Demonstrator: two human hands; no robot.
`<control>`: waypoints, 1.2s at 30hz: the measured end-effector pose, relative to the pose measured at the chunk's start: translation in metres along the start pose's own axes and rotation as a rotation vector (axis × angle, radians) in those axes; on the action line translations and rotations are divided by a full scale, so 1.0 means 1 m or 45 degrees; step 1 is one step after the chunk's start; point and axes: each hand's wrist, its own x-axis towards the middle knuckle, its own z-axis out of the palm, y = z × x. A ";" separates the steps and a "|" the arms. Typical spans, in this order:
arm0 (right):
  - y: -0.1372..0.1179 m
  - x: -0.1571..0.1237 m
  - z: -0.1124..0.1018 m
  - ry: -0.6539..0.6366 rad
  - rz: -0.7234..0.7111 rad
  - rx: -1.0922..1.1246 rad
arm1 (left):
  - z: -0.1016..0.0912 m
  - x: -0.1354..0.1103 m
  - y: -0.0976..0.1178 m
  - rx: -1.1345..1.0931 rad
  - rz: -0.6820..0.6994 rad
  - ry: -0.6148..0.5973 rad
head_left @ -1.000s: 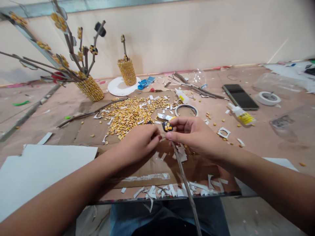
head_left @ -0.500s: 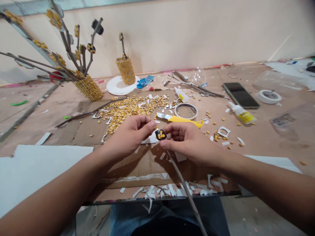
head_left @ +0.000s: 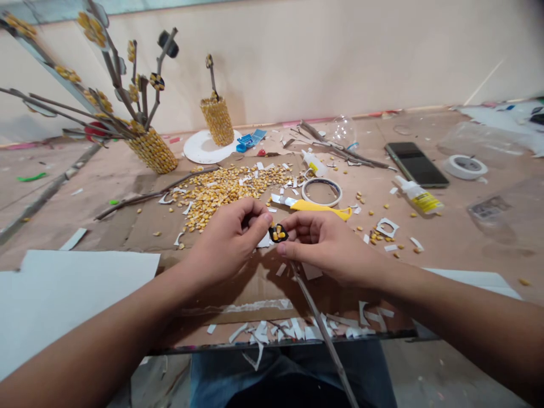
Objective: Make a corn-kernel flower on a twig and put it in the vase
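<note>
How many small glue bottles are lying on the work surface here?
2. The first glue bottle lies just behind the tape ring; the second glue bottle lies further right, in front of the phone. More could be hidden among the clutter.

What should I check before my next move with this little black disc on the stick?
1. Grip: right hand pinches the black disc: ok.
2. Disc face: a few yellow kernels sit on it, with bare black around them: ok.
3. Left hand holding a kernel: cannot tell, fingertips curled together beside the disc.
4. Stick: runs past the table edge toward the lap, unsupported: not ok.
5. Supply: kernel pile lies just beyond the left hand: ok.
6. Glue bottle: on its side, off to the right; capped or not, cannot tell.
</note>
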 end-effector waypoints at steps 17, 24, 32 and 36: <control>0.000 0.000 -0.001 -0.007 0.004 0.012 | 0.000 -0.002 0.003 0.060 0.081 -0.014; 0.000 0.000 0.000 -0.008 -0.019 0.016 | -0.010 0.002 0.003 -0.002 0.021 -0.065; -0.001 -0.003 0.000 -0.034 0.007 0.012 | -0.013 0.009 -0.003 -0.354 -0.305 -0.282; -0.001 -0.003 0.001 -0.045 -0.008 0.016 | -0.015 0.011 -0.006 -0.426 -0.312 -0.349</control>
